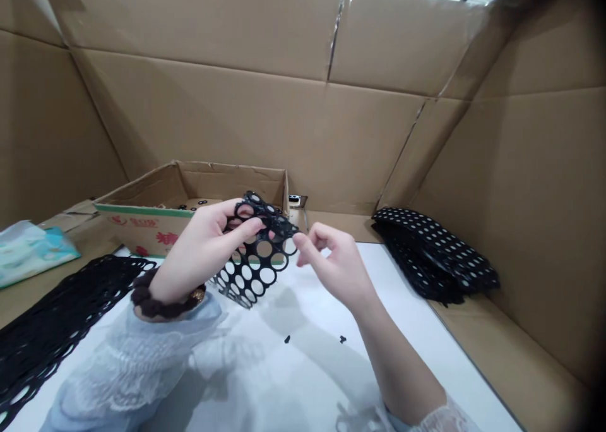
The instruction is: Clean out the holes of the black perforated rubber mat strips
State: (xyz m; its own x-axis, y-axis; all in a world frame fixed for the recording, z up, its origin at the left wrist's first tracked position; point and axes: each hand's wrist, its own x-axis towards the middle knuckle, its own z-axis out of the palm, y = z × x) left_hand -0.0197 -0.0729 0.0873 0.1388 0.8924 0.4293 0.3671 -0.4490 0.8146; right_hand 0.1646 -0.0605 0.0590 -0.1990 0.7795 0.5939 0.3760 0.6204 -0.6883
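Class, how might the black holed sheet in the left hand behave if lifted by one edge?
The black holed sheet is probably floppy: it bends near where the left hand grips it. It is likely light for its size, as round holes leave only narrow strips.

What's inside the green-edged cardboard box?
A few small black rings show inside. The box's front wall hides the near floor, and the left hand and black perforated sheet block more; anything there is unseen.
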